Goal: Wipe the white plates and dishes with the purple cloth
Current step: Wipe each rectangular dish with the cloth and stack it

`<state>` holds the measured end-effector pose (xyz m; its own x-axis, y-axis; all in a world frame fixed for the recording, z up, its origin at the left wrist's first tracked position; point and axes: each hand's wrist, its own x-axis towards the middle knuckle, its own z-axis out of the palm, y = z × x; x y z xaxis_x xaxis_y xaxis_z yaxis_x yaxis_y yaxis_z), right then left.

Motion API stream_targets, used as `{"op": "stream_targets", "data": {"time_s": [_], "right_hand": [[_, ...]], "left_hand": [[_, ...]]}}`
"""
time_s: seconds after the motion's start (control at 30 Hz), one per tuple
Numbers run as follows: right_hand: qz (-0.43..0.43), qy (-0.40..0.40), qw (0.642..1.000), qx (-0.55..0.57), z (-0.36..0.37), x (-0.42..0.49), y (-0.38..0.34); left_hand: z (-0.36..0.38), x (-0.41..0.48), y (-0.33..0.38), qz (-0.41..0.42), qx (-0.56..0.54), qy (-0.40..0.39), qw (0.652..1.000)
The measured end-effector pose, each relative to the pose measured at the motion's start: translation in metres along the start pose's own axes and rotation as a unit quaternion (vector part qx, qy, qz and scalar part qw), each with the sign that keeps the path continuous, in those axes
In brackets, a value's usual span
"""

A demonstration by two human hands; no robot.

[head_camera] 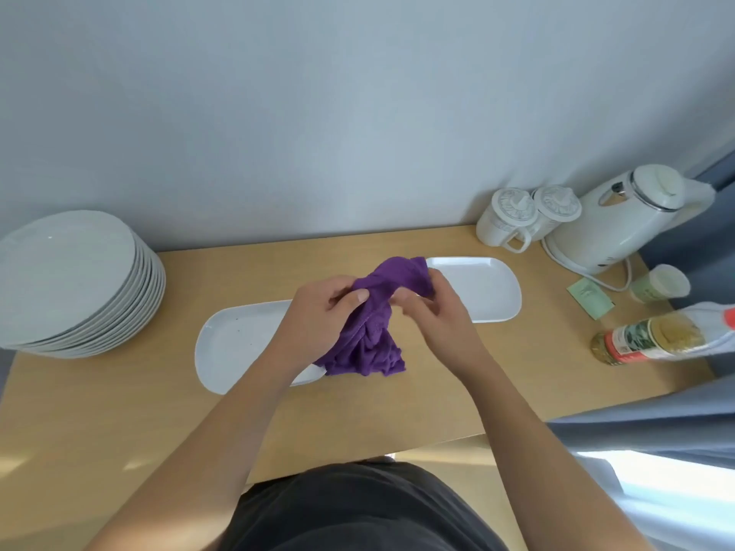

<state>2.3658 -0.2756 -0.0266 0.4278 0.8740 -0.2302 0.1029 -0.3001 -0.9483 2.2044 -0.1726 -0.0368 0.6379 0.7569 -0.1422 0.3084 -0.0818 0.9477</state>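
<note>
Head cam: left hand point(320, 308) and right hand point(431, 308) are both gripping the bunched purple cloth point(372, 328) over 2 long white dishes point(234, 344) on the table point(119, 411).

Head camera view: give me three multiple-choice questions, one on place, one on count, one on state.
1. Where is the stack of round plates? A left end of the table B right end C centre
2. How many lidded mugs stand beside the kettle? A one B two C four
3. The purple cloth is: A folded flat B bunched in the left hand and right hand C hanging up
Answers: A, the stack sits far left; B, two lids show; B, both hands grip it.
</note>
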Motion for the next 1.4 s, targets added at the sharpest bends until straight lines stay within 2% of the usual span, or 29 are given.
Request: {"op": "stream_targets", "data": {"time_s": [0.07,0.13,0.17,0.27,0.33,0.4,0.5,0.67,0.73,0.8,0.87,0.93,0.97,1.03,1.13,1.2,1.3,1.4], "right_hand": [[-0.023,0.033,0.999,-0.019,0.008,-0.008,0.007],[-0.089,0.093,0.990,-0.057,0.012,-0.014,0.009],[-0.131,0.096,0.984,-0.078,0.011,-0.017,0.010],[-0.192,-0.003,0.971,-0.143,0.018,-0.020,0.007],[-0.177,-0.018,0.975,-0.135,0.038,-0.023,0.009],[-0.155,0.046,0.979,-0.122,0.060,-0.025,0.009],[-0.176,0.137,0.969,-0.108,0.077,-0.019,0.007],[-0.108,0.148,0.980,0.084,0.108,-0.015,-0.020],[-0.085,0.157,0.976,0.123,0.122,-0.015,-0.025],[-0.066,0.164,0.983,0.045,0.135,-0.013,-0.021],[-0.018,0.126,0.986,-0.108,0.146,-0.012,-0.006],[0.072,0.057,0.962,-0.256,0.157,-0.016,0.011],[0.095,0.051,0.942,-0.319,0.161,-0.019,0.019],[0.074,0.096,0.912,-0.392,0.167,-0.024,0.028],[-0.019,0.145,0.913,-0.381,0.172,-0.020,0.029],[-0.061,0.101,0.912,-0.393,0.179,-0.011,0.034],[-0.076,0.038,0.861,-0.502,0.193,-0.004,0.051],[-0.073,0.059,0.839,-0.537,0.200,-0.004,0.064]], "left_hand": [[-0.003,0.000,0.003,0.007,-0.008,-0.005,1.000],[-0.009,0.000,0.006,0.024,0.006,-0.009,1.000],[-0.013,-0.001,0.008,0.033,0.015,-0.012,0.999],[-0.023,-0.004,0.016,0.064,0.009,-0.011,0.998],[-0.030,-0.005,0.020,0.082,0.000,-0.003,0.997],[-0.039,-0.008,0.024,0.080,-0.006,0.008,0.997],[-0.059,-0.015,0.023,0.066,-0.015,0.011,0.998],[-0.107,-0.032,0.001,0.054,-0.012,-0.032,0.998],[-0.126,-0.038,-0.016,0.040,-0.005,-0.021,0.999],[-0.140,-0.043,-0.035,-0.003,0.013,0.029,1.000],[-0.150,-0.045,-0.055,-0.048,0.072,0.085,0.993],[-0.158,-0.046,-0.077,-0.078,0.137,0.111,0.981],[-0.160,-0.048,-0.088,-0.089,0.167,0.115,0.975],[-0.163,-0.050,-0.108,-0.111,0.215,0.111,0.964],[-0.163,-0.055,-0.125,-0.125,0.229,0.109,0.959],[-0.162,-0.058,-0.130,-0.124,0.205,0.120,0.963],[-0.163,-0.058,-0.136,-0.137,0.173,0.139,0.965],[-0.164,-0.058,-0.139,-0.146,0.149,0.149,0.967]]}}
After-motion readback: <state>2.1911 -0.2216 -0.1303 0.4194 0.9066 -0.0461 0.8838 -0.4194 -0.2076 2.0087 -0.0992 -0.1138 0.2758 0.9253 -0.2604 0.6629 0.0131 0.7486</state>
